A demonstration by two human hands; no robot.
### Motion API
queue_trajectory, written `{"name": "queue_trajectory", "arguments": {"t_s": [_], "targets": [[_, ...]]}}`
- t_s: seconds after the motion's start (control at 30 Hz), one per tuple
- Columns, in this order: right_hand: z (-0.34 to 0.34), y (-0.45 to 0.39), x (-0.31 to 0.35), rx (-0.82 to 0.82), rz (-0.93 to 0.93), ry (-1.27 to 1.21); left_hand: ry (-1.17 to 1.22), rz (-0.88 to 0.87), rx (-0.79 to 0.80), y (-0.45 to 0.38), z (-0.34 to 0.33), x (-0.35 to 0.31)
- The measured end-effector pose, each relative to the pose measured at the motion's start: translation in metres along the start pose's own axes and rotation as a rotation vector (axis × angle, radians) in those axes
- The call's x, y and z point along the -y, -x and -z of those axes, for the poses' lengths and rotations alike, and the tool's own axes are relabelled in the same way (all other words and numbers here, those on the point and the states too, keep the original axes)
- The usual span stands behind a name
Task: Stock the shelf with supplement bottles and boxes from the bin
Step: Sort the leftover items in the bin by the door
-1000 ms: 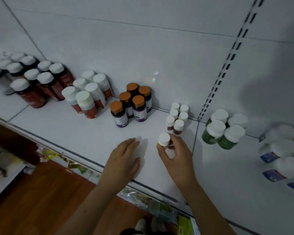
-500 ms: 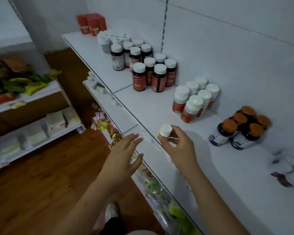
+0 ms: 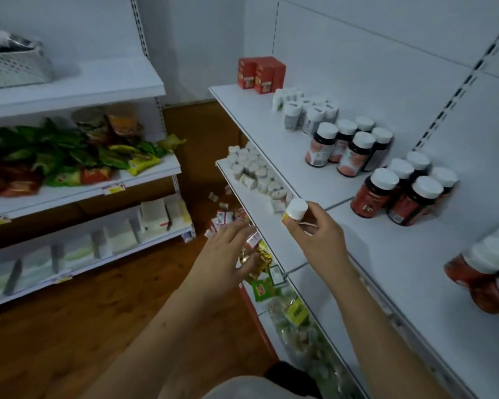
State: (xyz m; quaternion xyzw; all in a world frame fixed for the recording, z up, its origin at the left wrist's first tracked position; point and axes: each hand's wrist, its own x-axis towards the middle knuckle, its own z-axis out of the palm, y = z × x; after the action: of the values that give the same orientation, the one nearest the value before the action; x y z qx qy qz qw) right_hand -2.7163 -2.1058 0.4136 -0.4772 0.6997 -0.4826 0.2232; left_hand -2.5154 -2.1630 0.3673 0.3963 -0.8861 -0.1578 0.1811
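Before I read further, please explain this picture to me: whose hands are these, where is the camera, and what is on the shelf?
There is no machine here. A person wears a camera on the head, so it looks forward and down at that person's own two hands.

The right hand pinches a small white-capped bottle above the front of the white shelf. The left hand is empty, fingers spread, lower down beside the shelf.

On the shelf stand groups of goods: red boxes at the far end, then white bottles, then dark bottles with white caps, then red bottles closest to the hand. Other shelves to the left hold packets.
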Motion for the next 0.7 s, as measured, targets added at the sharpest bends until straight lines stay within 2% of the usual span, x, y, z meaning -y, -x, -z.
{"name": "queue_trajectory", "arguments": {"t_s": [0.2, 0.43, 0.57, 0.7], "targets": [[-0.045, -0.075, 0.005, 0.007, -0.015, 0.023, 0.008, 0.012, -0.006, -0.055, 0.015, 0.069], [-0.103, -0.214, -0.010, -0.052, -0.016, 0.009, -0.064, -0.012, 0.033, -0.181, 0.018, 0.159], [-0.134, -0.292, -0.012, -0.140, -0.061, -0.018, -0.080, -0.037, 0.105, -0.257, 0.026, 0.205], [-0.161, -0.365, -0.011, -0.199, -0.067, -0.020, -0.076, -0.079, 0.113, -0.334, 0.038, 0.240]]}}
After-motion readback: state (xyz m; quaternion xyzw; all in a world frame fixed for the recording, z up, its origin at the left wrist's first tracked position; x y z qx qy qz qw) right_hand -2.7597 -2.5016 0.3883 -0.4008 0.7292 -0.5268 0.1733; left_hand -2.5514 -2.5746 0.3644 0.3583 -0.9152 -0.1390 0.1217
